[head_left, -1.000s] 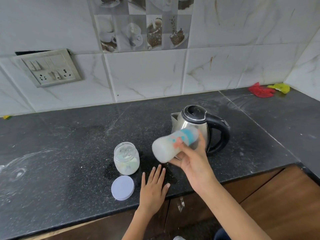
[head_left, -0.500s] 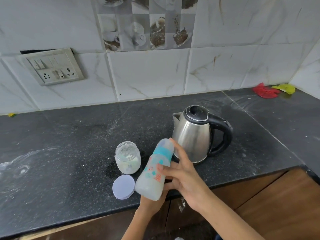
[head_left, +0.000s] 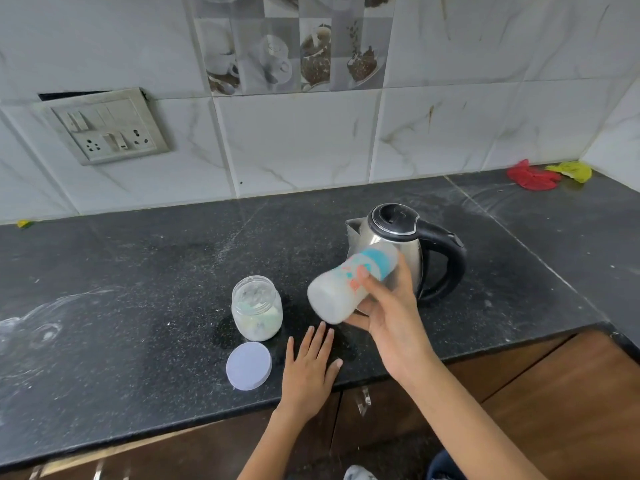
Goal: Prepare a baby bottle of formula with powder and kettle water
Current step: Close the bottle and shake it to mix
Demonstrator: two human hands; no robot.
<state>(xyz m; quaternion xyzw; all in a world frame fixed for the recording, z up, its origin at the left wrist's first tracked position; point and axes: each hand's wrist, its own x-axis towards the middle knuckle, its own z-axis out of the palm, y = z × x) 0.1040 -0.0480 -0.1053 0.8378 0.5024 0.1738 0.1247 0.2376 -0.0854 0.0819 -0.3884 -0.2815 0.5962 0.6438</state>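
Open powder jar (head_left: 257,308) and its lid (head_left: 248,365) sit on counter (head_left: 104,306). Left hand (head_left: 309,365) rests flat, empty. Right hand (head_left: 388,315) grasps capped, milky bottle (head_left: 349,284), tilted before kettle (head_left: 391,247). Filling appears done; mixing underway, jar unclosed.

A black speckled stone counter (head_left: 138,271) runs from left to right and turns a corner at the far right, dusted in places with pale smears. Behind it rises a wall of white marble-look tiles (head_left: 294,147), with a band of grey picture tiles showing cups and coffee beans (head_left: 294,46) higher up. A grey switch-and-socket plate (head_left: 107,128) sits tilted on the left of the wall. Under the near edge are dark brown wooden cabinet doors (head_left: 554,393). Crumpled red (head_left: 531,176) and yellow (head_left: 571,170) scraps lie in the far right corner.
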